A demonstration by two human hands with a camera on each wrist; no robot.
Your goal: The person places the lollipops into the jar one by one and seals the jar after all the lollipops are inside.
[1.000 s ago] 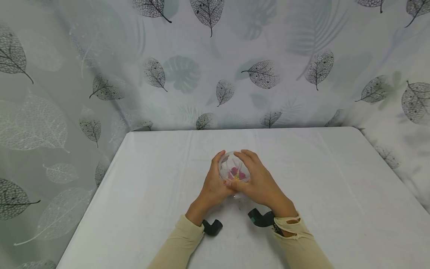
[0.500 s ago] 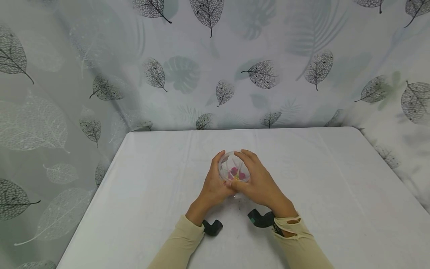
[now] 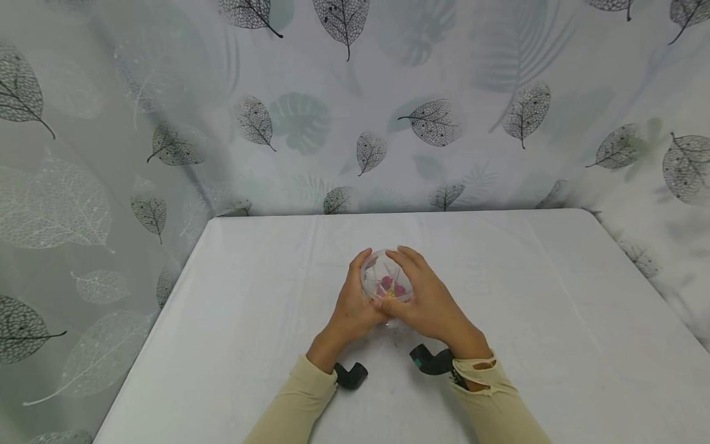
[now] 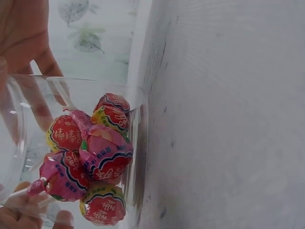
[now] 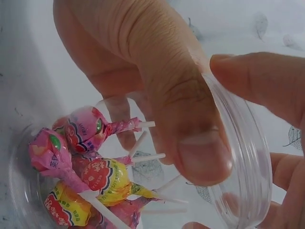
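Both hands grip a clear round jar (image 3: 381,264) near the middle of the table in the head view. My left hand (image 3: 355,311) wraps its left side, and my right hand (image 3: 429,302) holds the right side with the thumb at the front. Several lollipops (image 4: 105,152) in pink, red and yellow wrappers lie at the jar's bottom. Their white sticks point toward the top in the right wrist view, where the jar's thick clear rim (image 5: 252,162) shows beside the right thumb (image 5: 200,152). Whether a lid covers the jar I cannot tell.
A white-covered table (image 3: 266,277) spreads around the hands. Leaf-patterned curtains (image 3: 366,92) stand behind it and at both sides. Black curved pieces (image 3: 350,376) stick out at both wrists, below the hands.
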